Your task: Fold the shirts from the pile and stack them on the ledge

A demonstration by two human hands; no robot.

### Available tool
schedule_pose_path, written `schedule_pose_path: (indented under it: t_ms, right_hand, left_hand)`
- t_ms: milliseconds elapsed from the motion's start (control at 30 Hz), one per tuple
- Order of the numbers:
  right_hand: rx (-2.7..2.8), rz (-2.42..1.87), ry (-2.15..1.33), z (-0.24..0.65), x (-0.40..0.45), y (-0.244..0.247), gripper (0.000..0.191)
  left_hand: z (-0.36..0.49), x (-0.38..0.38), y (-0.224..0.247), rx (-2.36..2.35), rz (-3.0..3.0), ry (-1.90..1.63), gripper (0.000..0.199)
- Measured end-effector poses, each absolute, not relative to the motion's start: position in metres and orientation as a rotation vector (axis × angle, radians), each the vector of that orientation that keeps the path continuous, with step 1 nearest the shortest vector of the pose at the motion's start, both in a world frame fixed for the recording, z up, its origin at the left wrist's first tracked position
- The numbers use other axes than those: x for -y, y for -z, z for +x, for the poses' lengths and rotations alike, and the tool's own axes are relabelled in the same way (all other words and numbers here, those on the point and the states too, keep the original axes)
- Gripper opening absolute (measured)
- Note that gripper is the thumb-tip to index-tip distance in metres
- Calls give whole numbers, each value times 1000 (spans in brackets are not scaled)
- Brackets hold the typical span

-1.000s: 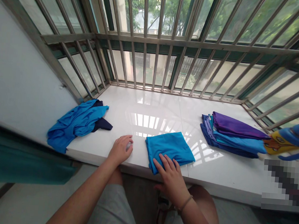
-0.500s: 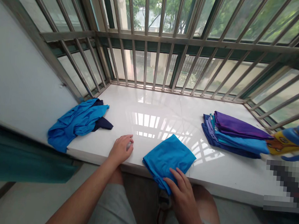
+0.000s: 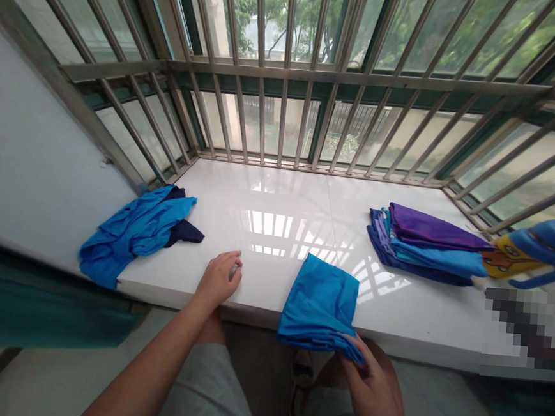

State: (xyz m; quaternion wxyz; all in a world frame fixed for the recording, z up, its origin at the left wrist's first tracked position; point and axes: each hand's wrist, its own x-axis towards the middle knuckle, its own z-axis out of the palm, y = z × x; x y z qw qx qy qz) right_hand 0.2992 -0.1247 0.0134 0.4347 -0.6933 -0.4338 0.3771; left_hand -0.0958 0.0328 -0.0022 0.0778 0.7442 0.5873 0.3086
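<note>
A folded bright blue cloth (image 3: 320, 304) lies on the white window ledge, its layered near edge hanging over the front. My right hand (image 3: 372, 385) pinches that cloth's near right corner between thumb and fingers. To the left, my left hand (image 3: 219, 277) rests on the ledge, apart from the cloth. Its fingers are curled in toward the thumb; a small greyish patch shows between them, too unclear to name. Farther left lies a crumpled heap of blue fabric (image 3: 134, 232) with a dark navy piece (image 3: 186, 231) sticking out.
Folded clothes in purple, blue and navy form a stack (image 3: 431, 242) on the right of the white ledge (image 3: 269, 188). A blue and yellow bottle (image 3: 524, 253) stands beside it. Metal bars (image 3: 282, 119) close off the back, with a teal curtain (image 3: 34, 304) at lower left.
The folded cloth has turned and shifted slightly right and toward me. My right hand has gone from lying over it to pinching its corner. My left hand has stayed in place.
</note>
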Motion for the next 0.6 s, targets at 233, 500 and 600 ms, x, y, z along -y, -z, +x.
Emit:
schedule_pose_path:
  t_ms: [233,500,600]
  right_hand:
    - [339,-1296,-1592,293,134,-33,46]
    - [257,-1318,-1547,276,107,-48,42]
    - [269,-1303,-1628,269,101,-61,42]
  left_hand:
    - [-96,-33,3,-1766,2249,-919,15]
    - [-97,-33,3,-1751,2239,-928,14]
    - [-97,-33,4,-1754,2240,-932,15]
